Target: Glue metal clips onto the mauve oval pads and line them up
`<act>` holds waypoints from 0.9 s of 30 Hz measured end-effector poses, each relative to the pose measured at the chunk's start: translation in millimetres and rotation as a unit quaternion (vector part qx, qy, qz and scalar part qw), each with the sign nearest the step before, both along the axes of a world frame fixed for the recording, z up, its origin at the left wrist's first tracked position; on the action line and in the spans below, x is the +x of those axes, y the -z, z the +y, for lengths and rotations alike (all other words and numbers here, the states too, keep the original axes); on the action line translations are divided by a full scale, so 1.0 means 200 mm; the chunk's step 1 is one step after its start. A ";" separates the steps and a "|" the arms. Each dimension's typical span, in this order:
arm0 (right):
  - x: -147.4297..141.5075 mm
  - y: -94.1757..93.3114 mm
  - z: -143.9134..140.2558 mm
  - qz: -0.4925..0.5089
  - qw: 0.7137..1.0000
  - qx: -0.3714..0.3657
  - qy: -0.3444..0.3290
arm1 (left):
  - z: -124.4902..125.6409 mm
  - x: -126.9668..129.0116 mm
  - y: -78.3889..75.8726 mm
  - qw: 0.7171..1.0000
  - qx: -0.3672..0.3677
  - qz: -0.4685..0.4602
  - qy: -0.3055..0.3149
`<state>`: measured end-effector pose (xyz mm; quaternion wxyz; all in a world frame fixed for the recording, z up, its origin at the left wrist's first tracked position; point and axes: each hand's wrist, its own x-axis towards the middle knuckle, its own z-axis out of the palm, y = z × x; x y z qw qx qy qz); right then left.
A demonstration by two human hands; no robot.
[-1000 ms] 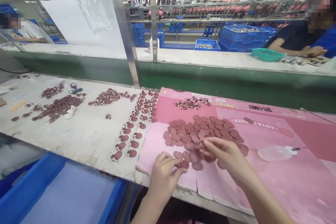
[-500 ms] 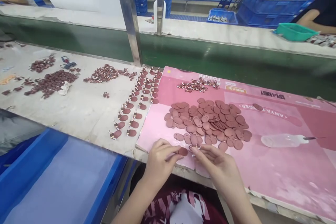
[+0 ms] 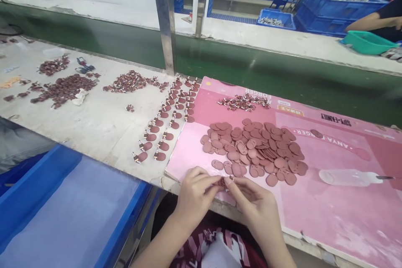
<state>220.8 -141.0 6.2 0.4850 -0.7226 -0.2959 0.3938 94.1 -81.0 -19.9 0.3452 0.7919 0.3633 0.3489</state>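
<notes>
Over the front edge of the pink mat (image 3: 188, 157), my left hand (image 3: 195, 190) and my right hand (image 3: 256, 201) meet at their fingertips. My left thumb and forefinger pinch a reddish-brown oval disc (image 3: 223, 180), now mostly covered by fingers. Against it, my right hand grips a small brown-and-white figure piece (image 3: 231, 178), only partly visible. Just beyond my hands spreads a pile of oval discs (image 3: 248, 146), some with small holes. Behind that lies a heap of small brown-and-white pieces (image 3: 241, 102). Discs with figure pieces attached (image 3: 150, 137) stand in rows left of the mat.
A squeeze bottle (image 3: 345, 177) with a thin dark tip lies at right. Heaps of small brown parts (image 3: 70, 88) sit on the white table at left. A blue bin (image 3: 72, 209) is below the table's left edge. A metal post (image 3: 165, 21) rises behind.
My hands have come together, bringing the small figure piece against the oval disc. The camera view has shifted slightly, so the table appears a little further right.
</notes>
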 end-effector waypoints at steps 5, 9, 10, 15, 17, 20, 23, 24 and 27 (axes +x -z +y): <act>-0.01 0.00 0.00 -0.029 1.000 -0.001 -0.001 | 0.00 0.00 -0.01 0.999 -0.032 0.011 -0.002; -0.01 0.00 -0.01 -0.044 0.999 -0.011 0.011 | 0.00 0.00 -0.04 0.997 -0.072 0.018 0.005; -0.01 -0.01 -0.01 -0.048 0.999 -0.012 0.013 | 0.00 0.00 -0.04 0.997 -0.081 0.017 0.008; -0.01 0.00 -0.02 -0.064 0.998 -0.008 0.014 | 0.01 0.01 -0.06 0.994 -0.106 0.019 0.004; -0.01 0.00 -0.02 -0.069 0.998 -0.009 0.011 | 0.00 0.02 -0.06 0.993 -0.115 0.024 -0.009; -0.02 0.01 -0.02 -0.068 0.998 -0.015 0.008 | 0.00 0.03 -0.06 0.991 -0.133 0.026 -0.021; -0.02 0.02 -0.01 -0.070 0.997 -0.018 0.009 | -0.01 0.03 -0.06 0.989 -0.141 0.028 -0.023; -0.02 0.01 -0.01 -0.072 0.997 -0.018 0.011 | -0.01 0.03 -0.06 0.989 -0.142 0.029 -0.023; -0.03 0.01 -0.01 -0.085 0.996 -0.016 0.014 | -0.01 0.03 -0.06 0.989 -0.145 0.030 -0.023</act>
